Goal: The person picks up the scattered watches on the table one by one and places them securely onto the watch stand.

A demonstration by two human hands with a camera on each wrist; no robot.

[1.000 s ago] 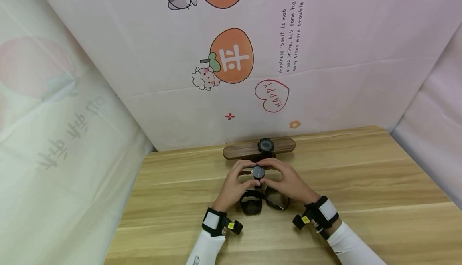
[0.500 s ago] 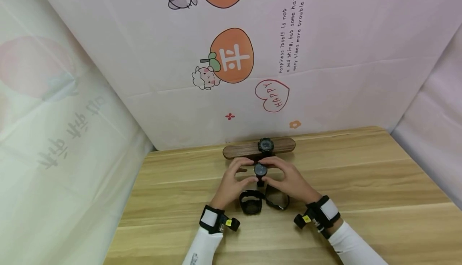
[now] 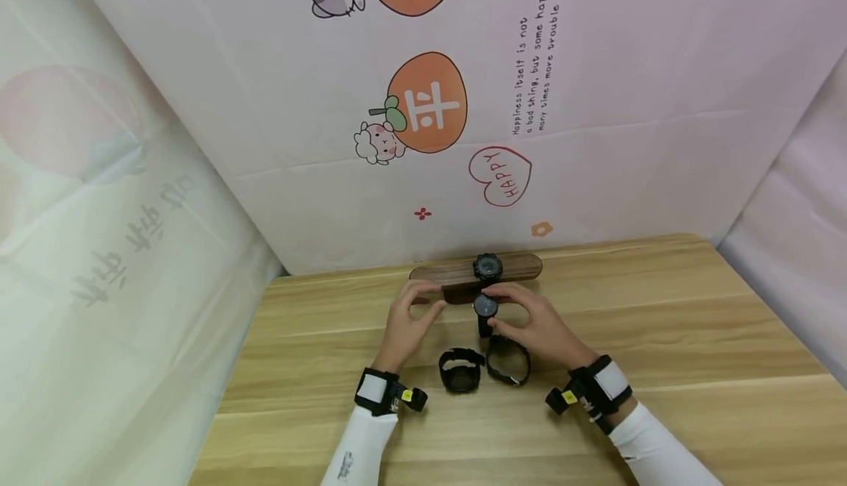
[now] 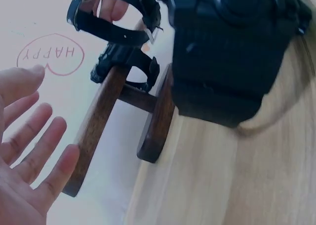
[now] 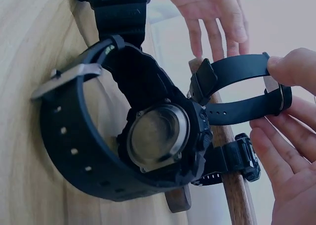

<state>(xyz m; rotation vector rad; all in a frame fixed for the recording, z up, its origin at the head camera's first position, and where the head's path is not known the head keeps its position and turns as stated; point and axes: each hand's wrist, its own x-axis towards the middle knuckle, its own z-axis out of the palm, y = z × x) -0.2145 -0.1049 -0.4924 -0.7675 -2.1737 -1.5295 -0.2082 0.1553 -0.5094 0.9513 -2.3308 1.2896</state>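
Note:
My right hand pinches a black wristwatch between thumb and fingers, just in front of the wooden watch stand. In the right wrist view, its buckled strap forms a closed loop. My left hand is empty, its thumb and fingers apart, near the stand's left end. Its fingers spread beside the bar in the left wrist view. Another black watch is looped round the bar, right of its middle.
On the wooden table, nearer to me, stand two more black watches: one left, one right. Both loom large in the wrist views. A printed white cloth hangs behind the table.
My left hand has let go of the watch and moved left, away from it. My right hand has shifted the watch slightly right and toward the stand.

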